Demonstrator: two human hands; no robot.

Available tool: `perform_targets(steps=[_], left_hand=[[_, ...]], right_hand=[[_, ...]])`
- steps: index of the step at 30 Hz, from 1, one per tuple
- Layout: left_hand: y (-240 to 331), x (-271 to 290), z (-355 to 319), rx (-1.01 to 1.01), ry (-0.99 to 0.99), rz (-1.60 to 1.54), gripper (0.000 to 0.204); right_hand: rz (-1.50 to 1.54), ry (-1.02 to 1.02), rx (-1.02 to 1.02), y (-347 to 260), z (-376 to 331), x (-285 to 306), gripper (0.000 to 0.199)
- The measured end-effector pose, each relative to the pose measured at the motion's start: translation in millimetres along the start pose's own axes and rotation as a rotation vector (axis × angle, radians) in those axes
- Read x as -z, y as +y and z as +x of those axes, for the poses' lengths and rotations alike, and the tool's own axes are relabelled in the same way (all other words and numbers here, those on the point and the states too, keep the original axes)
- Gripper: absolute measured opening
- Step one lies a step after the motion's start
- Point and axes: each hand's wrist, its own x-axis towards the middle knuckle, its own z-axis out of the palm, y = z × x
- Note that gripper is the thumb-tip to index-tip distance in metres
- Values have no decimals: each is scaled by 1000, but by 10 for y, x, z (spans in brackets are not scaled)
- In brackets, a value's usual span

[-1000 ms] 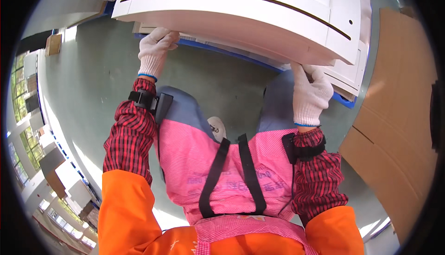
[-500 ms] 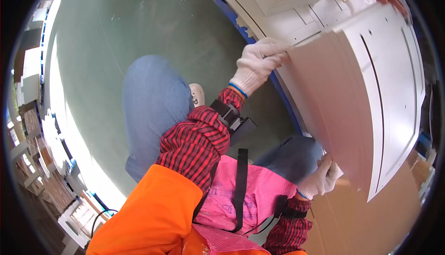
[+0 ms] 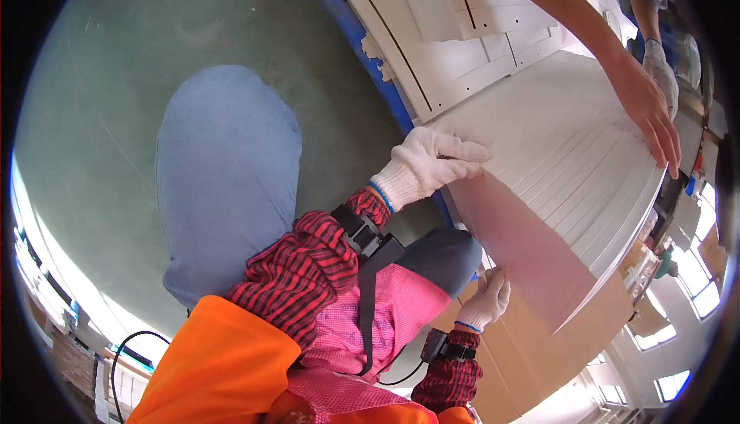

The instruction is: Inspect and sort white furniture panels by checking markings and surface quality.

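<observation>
A stack of white panels (image 3: 574, 169) lies tilted before me on the right. Thin lines run across its upper face, and its near side (image 3: 524, 247) looks pinkish in shade. My left hand (image 3: 435, 163), in a white knit glove, is closed on the stack's left corner, thumb and fingers at the edge. Lower down, my gloved right hand (image 3: 486, 301) is closed at the near lower edge, its fingertips partly hidden by the panels. Across from me, a co-worker's bare hand (image 3: 655, 123) rests at the far right edge of the stack.
More white panels (image 3: 424, 77) with dark slots lie beyond, on a blue pallet (image 3: 351, 19). Brown cardboard (image 3: 539, 362) lies below the stack. My bent knee (image 3: 231, 154) is on the left above the green floor (image 3: 100, 100). The co-worker's other hand (image 3: 659, 69) wears a glove.
The panels have tipped over: the slotted face on the right has gone from sight and the lined upper face shows. The co-worker's bare hand has come down along the far edge. My view has shifted.
</observation>
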Motion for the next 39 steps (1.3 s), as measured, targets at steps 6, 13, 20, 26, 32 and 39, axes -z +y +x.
perform_targets(steps=[6,13,20,26,32,39], left_hand=[[171,27,-89,-66,-56,32,28],[366,76,-89,-74,-95,343,22],[289,104,-12,-55,-148,268,28],[209,2,-152,-271,-25,590,30],[96,-117,-218,-278,122,558,30],[153,-134,-191,-282,146,488,27]], right_hand=[[-62,-23,-63,0,72,134,19],[-76,-6,-102,-15,60,135,17],[3,6,-137,-17,32,94,15],[27,58,-135,-30,-4,29,15],[-76,103,-133,-105,-65,-19,16],[-98,107,-108,-74,-56,-32,17]])
